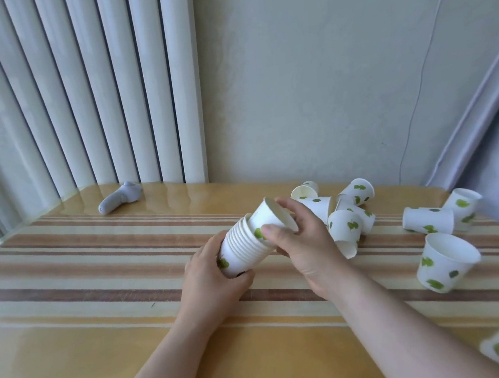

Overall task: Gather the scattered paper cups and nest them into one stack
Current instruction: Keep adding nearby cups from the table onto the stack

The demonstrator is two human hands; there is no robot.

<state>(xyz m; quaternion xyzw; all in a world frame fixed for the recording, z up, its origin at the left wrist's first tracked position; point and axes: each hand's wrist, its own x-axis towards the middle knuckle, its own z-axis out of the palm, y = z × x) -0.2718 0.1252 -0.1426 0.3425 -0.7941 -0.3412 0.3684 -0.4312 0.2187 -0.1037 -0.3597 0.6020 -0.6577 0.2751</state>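
Stack part-built, loose cups outstanding

Table (67, 267): striped, carrying all items.
Loose cups (347, 209): a pile and several scattered singles at right, not yet nested.
Stack (244, 247): tilted above the table, left hand (213, 271) grip clenched round its base.
Top cup (270, 214): right hand (301, 238) grip grasping it, seating it on the stack.

Two bare forearms in view, no sleeves visible up to frame edge. Left hand (212, 271) bare: no glove, ring, watch or band. Right hand (302, 241) likewise bare; nails short, unpainted, thumbnail plainly seen. Wrists uncovered, nothing strapped on. No markings or jewellery seen on either arm. Clothing hidden beyond frame; rest of body out of view.
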